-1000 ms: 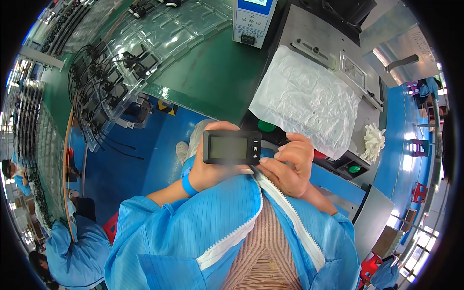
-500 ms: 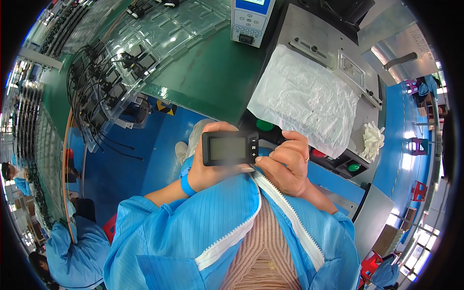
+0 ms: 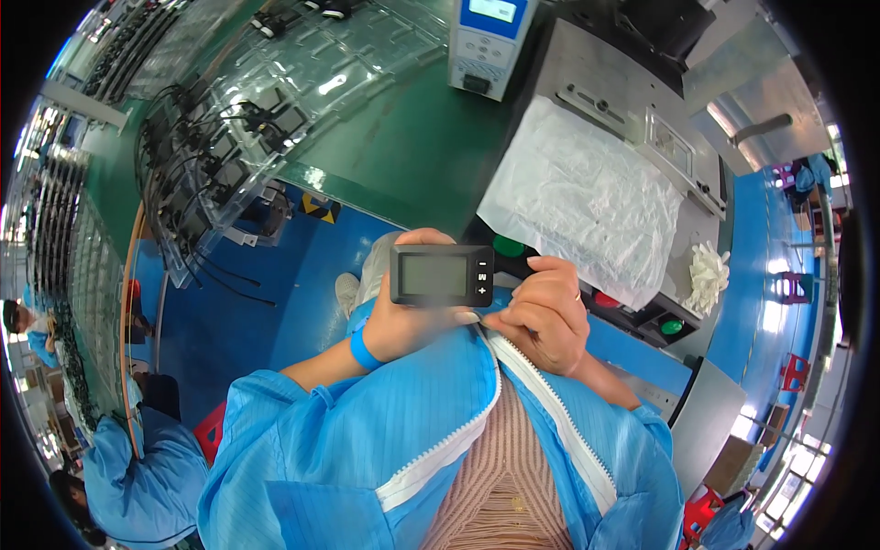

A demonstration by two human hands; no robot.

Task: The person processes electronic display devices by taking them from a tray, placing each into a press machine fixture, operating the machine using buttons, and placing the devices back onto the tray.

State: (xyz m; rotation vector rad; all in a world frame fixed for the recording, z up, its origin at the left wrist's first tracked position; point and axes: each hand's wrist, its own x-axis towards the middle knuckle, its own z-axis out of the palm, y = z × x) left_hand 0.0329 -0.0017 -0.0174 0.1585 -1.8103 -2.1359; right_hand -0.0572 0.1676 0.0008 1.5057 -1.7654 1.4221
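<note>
My left hand (image 3: 390,316) is closed around a small black handheld device (image 3: 441,276), with fingers behind it and the thumb along its lower edge. The device has a blank grey screen (image 3: 434,276) and a column of buttons (image 3: 482,276) on its right side. Just right of it is my right hand (image 3: 548,316), fingers curled. Its thumb and forefinger are together near the device's lower right corner, apart from the buttons. Whatever those fingers may hold is hidden. A blue band (image 3: 364,350) circles my left wrist.
On the green bench (image 3: 394,137) stand clear plastic trays (image 3: 353,78) with black cabled parts (image 3: 215,165). At the right, a metal machine (image 3: 632,105) bears a white plastic sheet (image 3: 587,202), beside green buttons (image 3: 672,326) and white gloves (image 3: 709,277). A blue-and-white control box (image 3: 486,46) stands behind.
My right thumb has come down and away from the device's button corner. The device stays in my left hand, tilted slightly differently. The surroundings have shifted a little to the right in view.
</note>
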